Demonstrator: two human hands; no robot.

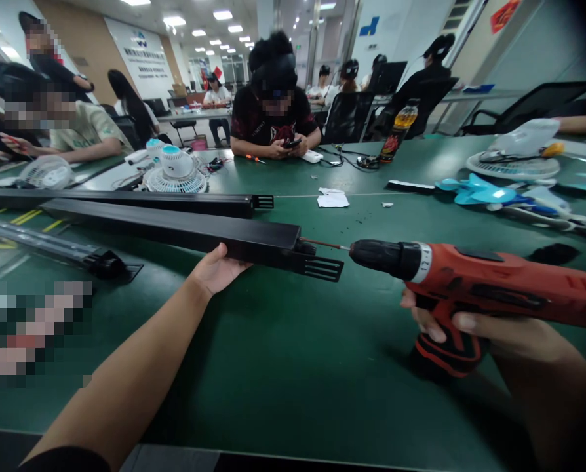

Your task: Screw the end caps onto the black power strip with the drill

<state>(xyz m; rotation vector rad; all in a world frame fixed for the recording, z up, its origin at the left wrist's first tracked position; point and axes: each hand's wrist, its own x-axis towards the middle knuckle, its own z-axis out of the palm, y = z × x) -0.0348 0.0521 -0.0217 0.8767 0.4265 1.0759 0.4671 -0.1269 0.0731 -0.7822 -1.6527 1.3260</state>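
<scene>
My left hand [219, 269] grips a long black rectangular tube [189, 228] from below, near its right end. A slotted black end piece [324, 269] sticks out of that end. In my right hand [435, 326] is a red and black cordless drill [509, 278], its fingers wrapped round the handle. From the drill's chuck a thin reddish rod [322, 243] runs left to the tube's end. Whether the rod's tip goes inside the tube I cannot tell. Another long black tube [150, 198] lies just behind the held one.
On the green table [293, 367] a clear strip with a black end [103, 262] lies left. White fan parts [175, 170] stand behind the tubes; blue fan blades [489, 190] lie right. Paper scraps [333, 198] and a drink bottle [396, 134] are farther back. A person [276, 98] sits opposite.
</scene>
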